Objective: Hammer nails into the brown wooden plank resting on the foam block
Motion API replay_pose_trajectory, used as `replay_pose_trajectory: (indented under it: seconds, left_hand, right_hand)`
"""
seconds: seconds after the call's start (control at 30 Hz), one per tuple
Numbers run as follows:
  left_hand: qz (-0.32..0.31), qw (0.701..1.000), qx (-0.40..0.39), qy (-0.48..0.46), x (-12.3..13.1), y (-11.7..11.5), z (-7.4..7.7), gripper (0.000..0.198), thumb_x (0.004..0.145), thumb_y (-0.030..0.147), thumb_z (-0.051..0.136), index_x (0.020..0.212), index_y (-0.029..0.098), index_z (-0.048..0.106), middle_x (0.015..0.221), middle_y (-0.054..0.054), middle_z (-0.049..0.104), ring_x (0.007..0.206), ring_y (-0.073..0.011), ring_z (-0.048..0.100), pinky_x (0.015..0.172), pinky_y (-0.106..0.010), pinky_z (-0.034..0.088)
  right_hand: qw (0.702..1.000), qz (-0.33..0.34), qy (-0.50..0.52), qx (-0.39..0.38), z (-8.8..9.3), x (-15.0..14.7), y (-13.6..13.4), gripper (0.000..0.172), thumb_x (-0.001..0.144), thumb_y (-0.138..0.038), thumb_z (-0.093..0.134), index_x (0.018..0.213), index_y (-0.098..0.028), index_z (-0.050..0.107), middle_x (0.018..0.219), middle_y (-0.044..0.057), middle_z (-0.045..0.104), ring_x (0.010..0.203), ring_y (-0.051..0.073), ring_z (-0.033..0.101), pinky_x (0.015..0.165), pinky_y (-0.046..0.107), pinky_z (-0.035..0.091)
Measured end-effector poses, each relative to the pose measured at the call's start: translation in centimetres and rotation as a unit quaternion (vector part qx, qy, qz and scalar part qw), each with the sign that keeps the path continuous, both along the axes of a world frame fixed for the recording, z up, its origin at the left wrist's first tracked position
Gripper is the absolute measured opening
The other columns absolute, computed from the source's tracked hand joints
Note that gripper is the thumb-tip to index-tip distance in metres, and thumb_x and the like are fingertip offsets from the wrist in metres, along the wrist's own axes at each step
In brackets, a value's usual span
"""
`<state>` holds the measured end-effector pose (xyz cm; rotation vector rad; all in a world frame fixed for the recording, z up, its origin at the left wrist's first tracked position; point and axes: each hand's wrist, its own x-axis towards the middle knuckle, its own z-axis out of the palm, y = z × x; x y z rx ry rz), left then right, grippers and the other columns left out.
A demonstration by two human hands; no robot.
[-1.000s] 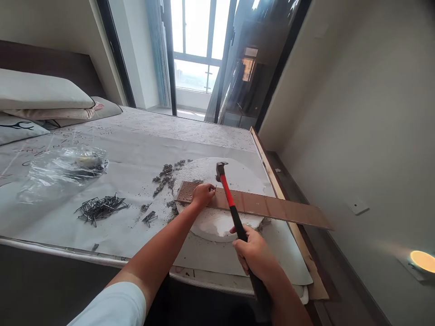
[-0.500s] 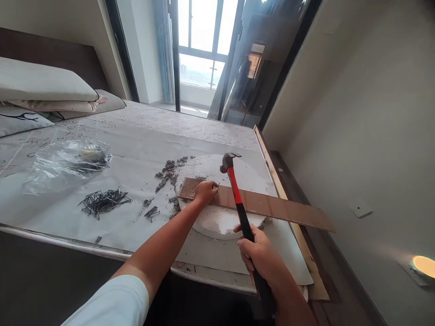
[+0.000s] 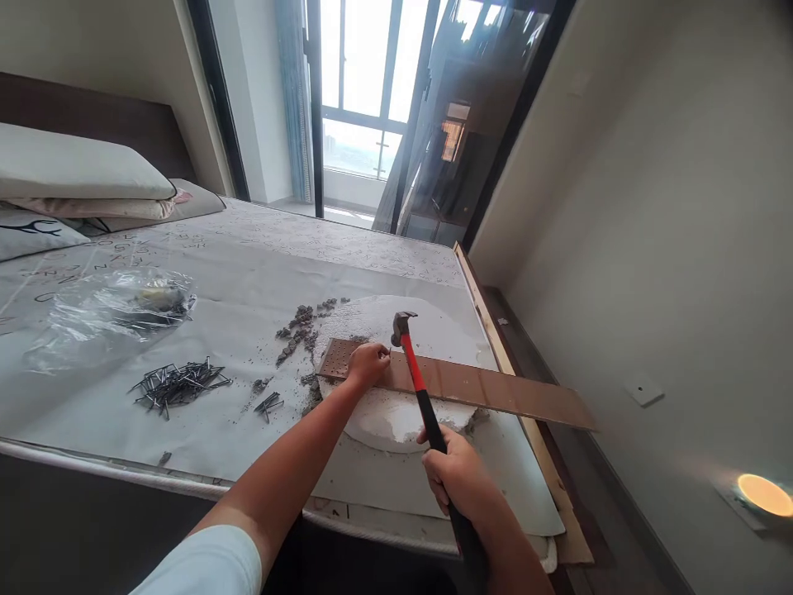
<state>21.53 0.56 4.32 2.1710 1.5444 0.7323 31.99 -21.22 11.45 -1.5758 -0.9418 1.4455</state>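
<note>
My right hand [image 3: 455, 471] is wrapped round the black grip of a claw hammer [image 3: 412, 364] with a red and black handle. The hammer's metal head is raised close to my left hand [image 3: 368, 364], above a long brown board [image 3: 483, 387]. Between the fingertips of my left hand a thin nail [image 3: 389, 354] stands up at the board's surface. Rows of small holes or nail marks dot the board's left end. Under the board lies a round whitish slab [image 3: 384, 421] with a broken, crumbled edge.
A heap of nails [image 3: 177, 384] and a smaller cluster of nails [image 3: 268, 405] lie to the left. Behind them is a clear plastic bag [image 3: 117, 310]. Grey rubble [image 3: 301, 326] borders the slab. A wooden rail [image 3: 483, 306] runs along the bed's right side, beside the wall.
The camera view has shifted slightly, so the whole scene sits a little lower and further left. The hammer stays raised near my left hand, and both grips look the same.
</note>
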Motion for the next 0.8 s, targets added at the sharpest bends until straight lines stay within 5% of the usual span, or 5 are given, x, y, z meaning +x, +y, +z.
replay_pose_trajectory:
  seconds: [0.8]
  left_hand:
    - [-0.008,1.0,0.003,0.011,-0.3,0.18,-0.34,0.023,0.074,0.028,0.052,0.085,0.022,0.071,0.092,-0.004,0.07,0.088,-0.0183,0.06,0.069,-0.025,0.041]
  right_hand:
    - [0.999,-0.004,-0.038,0.021,0.06,0.09,-0.23,0.032,0.058,-0.026,0.039,0.09,-0.02,0.041,0.026,-0.014,0.029,0.026,0.009,0.024,0.027,0.019,0.025]
